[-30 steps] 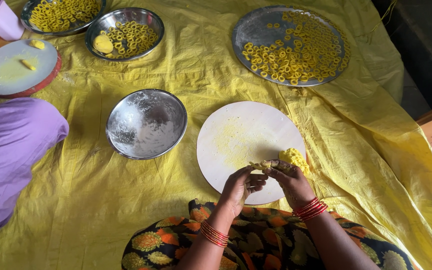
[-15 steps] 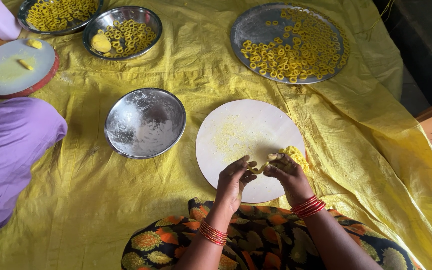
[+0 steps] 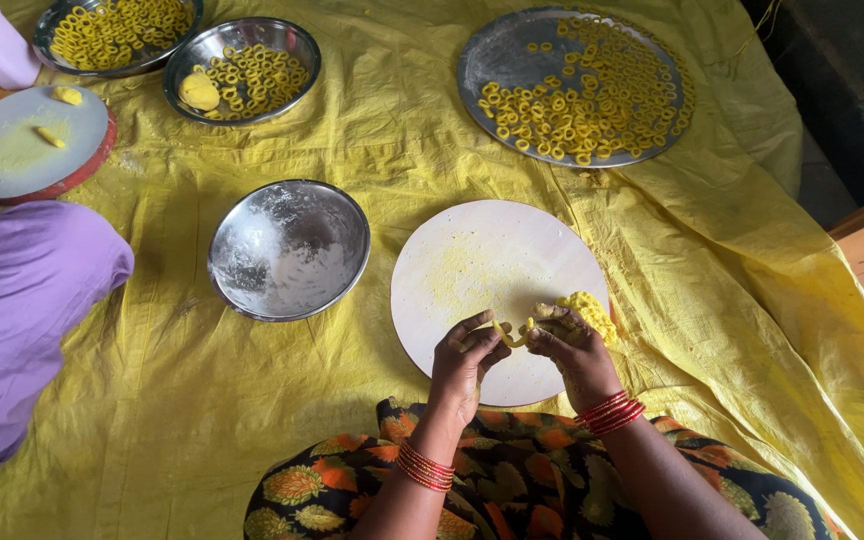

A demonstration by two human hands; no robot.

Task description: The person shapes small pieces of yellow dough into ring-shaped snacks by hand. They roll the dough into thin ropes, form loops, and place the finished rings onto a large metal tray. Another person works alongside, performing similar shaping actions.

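Yellow dough strip now stretched btwn left hand & right hand.

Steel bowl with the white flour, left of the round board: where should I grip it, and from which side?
Take the steel bowl by its thin rolled rim at the near edge, coming from above on the person's side. It sits upright and open, walls curved and smooth, so only the rim gives purchase. The left hand is nearest; both hands now pinch a dough strip.
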